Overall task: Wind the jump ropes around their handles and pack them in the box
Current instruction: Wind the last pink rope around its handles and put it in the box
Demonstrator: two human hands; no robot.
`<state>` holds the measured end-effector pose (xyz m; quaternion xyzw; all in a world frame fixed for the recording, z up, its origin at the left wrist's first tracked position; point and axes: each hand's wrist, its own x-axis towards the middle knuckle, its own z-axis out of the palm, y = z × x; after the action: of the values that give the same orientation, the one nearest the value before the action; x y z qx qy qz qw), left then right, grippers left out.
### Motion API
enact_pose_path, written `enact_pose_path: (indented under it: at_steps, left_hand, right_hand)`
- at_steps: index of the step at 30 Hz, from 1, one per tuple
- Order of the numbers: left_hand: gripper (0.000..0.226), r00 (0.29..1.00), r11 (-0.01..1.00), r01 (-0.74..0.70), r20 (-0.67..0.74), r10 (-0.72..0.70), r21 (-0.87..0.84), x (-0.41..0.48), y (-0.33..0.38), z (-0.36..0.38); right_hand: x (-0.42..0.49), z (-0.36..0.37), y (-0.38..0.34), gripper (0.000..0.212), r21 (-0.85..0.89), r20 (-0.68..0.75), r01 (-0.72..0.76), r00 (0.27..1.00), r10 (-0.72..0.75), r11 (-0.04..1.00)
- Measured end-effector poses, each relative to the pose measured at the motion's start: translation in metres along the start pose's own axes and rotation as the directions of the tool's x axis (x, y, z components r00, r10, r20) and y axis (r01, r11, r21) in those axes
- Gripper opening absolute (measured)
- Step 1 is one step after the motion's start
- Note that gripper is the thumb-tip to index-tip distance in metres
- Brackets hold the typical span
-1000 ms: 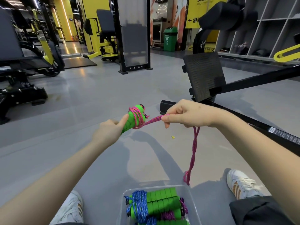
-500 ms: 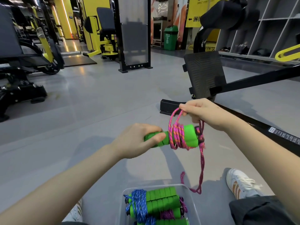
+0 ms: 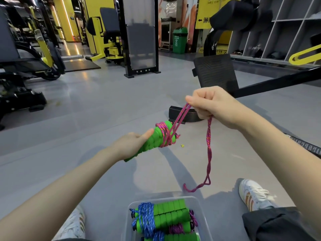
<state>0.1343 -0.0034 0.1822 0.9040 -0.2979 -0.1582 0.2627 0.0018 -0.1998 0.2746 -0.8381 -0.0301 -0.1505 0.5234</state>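
Note:
My left hand (image 3: 132, 144) grips the green foam handles (image 3: 152, 140) of a jump rope, tilted up to the right, with several turns of pink rope (image 3: 164, 134) wound near their far end. My right hand (image 3: 212, 106) pinches the pink rope taut above and to the right of the handles. The rope's loose tail (image 3: 208, 153) hangs from that hand and curls just above the floor. The clear plastic box (image 3: 198, 204) sits between my legs at the bottom. It holds wound ropes with green handles (image 3: 171, 214), one with blue rope (image 3: 145, 216), another with purple.
I sit on a grey gym floor with white sneakers (image 3: 254, 195) either side of the box. A black machine frame with a footplate (image 3: 215, 72) stands right behind my right hand. Yellow and black gym machines (image 3: 34, 54) stand at the far left, shelving at the far right.
My right hand has lifted up and right, drawing the pink rope taut off the handles. The left hand has tilted the handles upward. The hanging tail is shorter than a second ago.

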Motion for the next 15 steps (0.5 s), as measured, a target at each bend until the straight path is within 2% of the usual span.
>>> enact_pose_path:
  at_steps: [4, 6, 9, 12, 15]
  left_hand:
    - [0.071, 0.981, 0.948, -0.189, 0.087, 0.172, 0.256, -0.015, 0.006, 0.011]
    - [0.073, 0.946, 0.898, -0.322, 0.129, 0.296, 0.300, -0.026, 0.008, 0.019]
    - [0.071, 0.886, 0.825, -0.460, 0.111, 0.450, 0.328, -0.032, 0.006, 0.014]
    - [0.064, 0.816, 0.788, -0.568, 0.034, 0.578, 0.238, -0.026, 0.003, 0.006]
    - [0.047, 0.782, 0.781, -0.612, -0.054, 0.621, 0.123, -0.027, 0.014, 0.010]
  right_hand:
    - [0.004, 0.011, -0.008, 0.036, -0.169, 0.006, 0.022, 1.000, -0.021, 0.985]
    - [0.006, 0.007, 0.001, 0.036, -0.151, -0.040, -0.003, 0.999, -0.003, 0.989]
    - [0.003, -0.003, 0.024, 0.038, -0.054, -0.089, -0.078, 0.993, 0.073, 0.995]
    - [0.002, -0.005, 0.049, 0.045, 0.108, -0.087, -0.154, 0.983, 0.164, 0.982]
    - [0.000, 0.003, 0.071, 0.035, 0.206, -0.053, -0.229, 0.968, 0.244, 0.951]
